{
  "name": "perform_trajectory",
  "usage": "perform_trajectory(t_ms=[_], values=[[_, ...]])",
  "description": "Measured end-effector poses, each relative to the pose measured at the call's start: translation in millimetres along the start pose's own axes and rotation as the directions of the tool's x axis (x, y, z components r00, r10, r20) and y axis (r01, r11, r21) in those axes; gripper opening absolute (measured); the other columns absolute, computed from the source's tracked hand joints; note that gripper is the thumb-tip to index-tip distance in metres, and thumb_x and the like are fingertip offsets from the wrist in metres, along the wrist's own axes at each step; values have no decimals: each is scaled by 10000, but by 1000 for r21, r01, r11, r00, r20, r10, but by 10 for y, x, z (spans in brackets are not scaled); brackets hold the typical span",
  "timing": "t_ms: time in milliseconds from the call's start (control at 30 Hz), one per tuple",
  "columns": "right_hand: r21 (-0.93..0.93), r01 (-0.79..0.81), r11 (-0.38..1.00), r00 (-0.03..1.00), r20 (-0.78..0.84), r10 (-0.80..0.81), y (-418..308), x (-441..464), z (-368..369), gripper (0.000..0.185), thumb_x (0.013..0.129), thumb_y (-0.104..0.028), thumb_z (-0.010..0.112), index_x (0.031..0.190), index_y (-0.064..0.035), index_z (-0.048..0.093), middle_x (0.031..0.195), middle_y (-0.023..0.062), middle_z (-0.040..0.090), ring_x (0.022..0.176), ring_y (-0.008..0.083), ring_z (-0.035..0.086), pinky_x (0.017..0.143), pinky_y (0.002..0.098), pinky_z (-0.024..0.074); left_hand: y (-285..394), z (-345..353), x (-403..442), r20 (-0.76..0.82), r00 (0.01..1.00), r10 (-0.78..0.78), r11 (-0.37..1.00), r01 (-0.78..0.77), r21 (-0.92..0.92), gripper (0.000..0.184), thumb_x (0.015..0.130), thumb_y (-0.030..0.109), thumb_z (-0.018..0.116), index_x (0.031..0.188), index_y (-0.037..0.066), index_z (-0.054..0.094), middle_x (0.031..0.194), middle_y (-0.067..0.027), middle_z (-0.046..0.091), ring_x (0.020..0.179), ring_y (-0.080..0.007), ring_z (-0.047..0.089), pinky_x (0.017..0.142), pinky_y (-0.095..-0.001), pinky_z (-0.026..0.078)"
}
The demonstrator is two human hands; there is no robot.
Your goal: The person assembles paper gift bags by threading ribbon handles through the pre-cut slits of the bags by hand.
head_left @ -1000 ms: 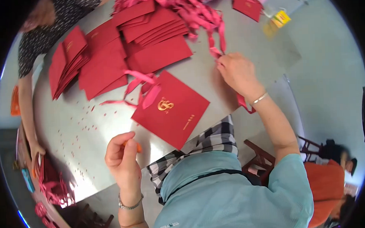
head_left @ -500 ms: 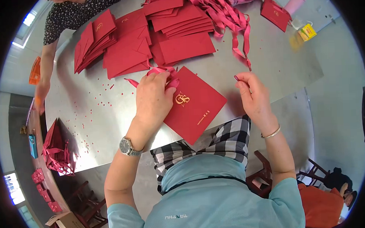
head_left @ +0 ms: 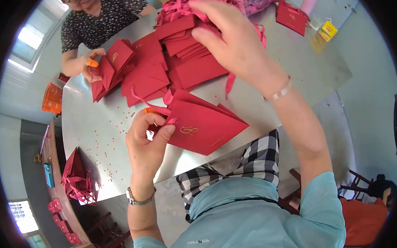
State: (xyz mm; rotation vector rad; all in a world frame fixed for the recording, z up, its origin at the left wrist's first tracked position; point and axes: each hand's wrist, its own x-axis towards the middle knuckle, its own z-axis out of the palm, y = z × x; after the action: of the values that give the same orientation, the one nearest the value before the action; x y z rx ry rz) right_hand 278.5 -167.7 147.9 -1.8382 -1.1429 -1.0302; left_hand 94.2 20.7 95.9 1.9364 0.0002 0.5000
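My left hand (head_left: 149,141) pinches the top edge of a red bag (head_left: 207,123) with a gold emblem, near its pink ribbon (head_left: 152,105). The bag is tilted and partly opened out at the table's near edge. An orange cover shows on one of my left fingers. My right hand (head_left: 235,44) is raised over the stacked red bags (head_left: 201,71), beside the pile of pink ribbons (head_left: 177,9). Its thumb and index finger are apart, and no object shows between them.
Across the metal table (head_left: 302,81), a co-worker's hand (head_left: 89,66) touches red bags at the left. Finished-looking bags with ribbons (head_left: 78,178) lie at the left edge. A small bag (head_left: 291,18), a pink cup (head_left: 309,1) and a yellow packet (head_left: 327,30) are at the back right.
My left hand has lifted and tilted the bag, which lay flat before. My right hand has moved up over the stacks. The co-worker's hand has moved to the bags at the back left.
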Motion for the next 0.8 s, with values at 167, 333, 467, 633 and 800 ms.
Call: perform_trajectory(t_ms=[167, 333, 467, 633, 800], values=[[512, -592, 623, 781, 553, 289, -596, -695, -367, 578, 835, -213, 722, 1318, -7, 481, 1139, 210, 641, 1080, 314, 629, 857, 390, 505, 151, 0, -41, -92, 987, 134, 983, -120, 139, 183, 749, -55, 737, 830, 7, 585, 818, -53, 566, 703, -118, 566, 626, -228, 468], [301, -697, 651, 658, 631, 412, -699, -998, -446, 453, 849, -97, 699, 1254, -2, 518, 1050, 187, 655, 923, 292, 677, 785, 360, 526, 170, 116, 41, -73, 985, 154, 975, -140, 172, 168, 765, -28, 740, 873, 11, 617, 859, -60, 602, 709, -126, 569, 612, -236, 460], [335, -721, 607, 662, 593, 459, -681, -1120, -558, 359, 876, -61, 661, 1205, 10, 535, 992, 158, 648, 847, 237, 664, 750, 312, 519, 47, 115, 228, -81, 988, 129, 956, -102, 276, 218, 883, 203, 668, 929, -7, 635, 887, -70, 633, 733, -155, 567, 630, -249, 428], [379, -745, 548, 646, 612, 455, -642, -1234, -620, 329, 897, -59, 645, 1199, 14, 537, 972, 119, 648, 832, 177, 641, 751, 276, 504, 89, 151, 519, 38, 876, -482, 876, 480, 49, 262, 956, 227, 598, 952, -18, 693, 900, -43, 670, 787, -81, 554, 633, -229, 417], [454, -782, 427, 621, 623, 475, -736, -1284, -618, 314, 905, -31, 623, 1203, 20, 535, 982, 99, 655, 854, 119, 614, 773, 262, 503, -127, 301, 669, -5, 954, -300, 922, 289, -258, 287, 863, 232, 711, 682, 33, 609, 599, 77, 464, 560, -22, 363, 496, -229, 286]])
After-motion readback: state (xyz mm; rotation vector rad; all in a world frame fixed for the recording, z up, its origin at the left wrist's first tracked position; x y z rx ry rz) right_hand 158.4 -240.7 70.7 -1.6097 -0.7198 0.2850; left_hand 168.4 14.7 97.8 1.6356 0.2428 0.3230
